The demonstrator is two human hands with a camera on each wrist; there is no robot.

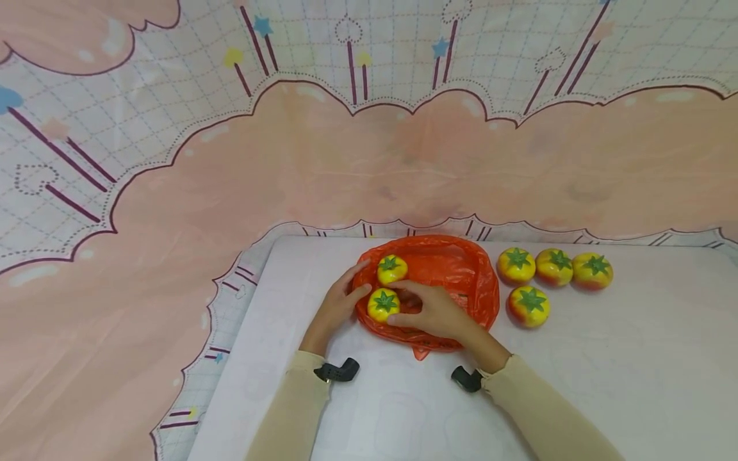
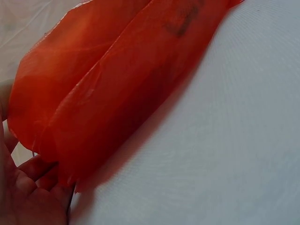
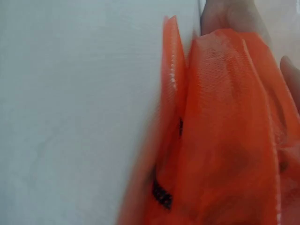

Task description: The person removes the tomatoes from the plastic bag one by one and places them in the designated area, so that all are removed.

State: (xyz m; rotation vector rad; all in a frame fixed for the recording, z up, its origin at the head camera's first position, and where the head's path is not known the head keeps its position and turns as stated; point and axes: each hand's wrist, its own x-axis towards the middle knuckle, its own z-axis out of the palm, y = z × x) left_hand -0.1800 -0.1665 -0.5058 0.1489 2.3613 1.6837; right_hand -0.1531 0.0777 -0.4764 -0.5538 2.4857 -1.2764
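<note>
A red plastic bag [image 1: 446, 262] lies opened out on the table, its rim rolled outward. Inside its left part sit two yellow-red toy tomatoes with green star-shaped tops, the far tomato [image 1: 392, 269] and the near tomato [image 1: 383, 305]. My right hand [image 1: 435, 310] reaches over the bag and holds the near tomato between thumb and fingers. On the left side, my left hand [image 1: 337, 304] grips the bag's rim, thumb over the edge and fingers along the outside. The left wrist view shows its curled fingers [image 2: 35, 168] partly hidden behind the red plastic.
Right of the bag, several more toy tomatoes stand on the white table [image 1: 634, 358]: a row along the back, with one tomato [image 1: 528, 307] in front of it. A patterned cloth [image 1: 380, 166] hangs behind the table and down its left side.
</note>
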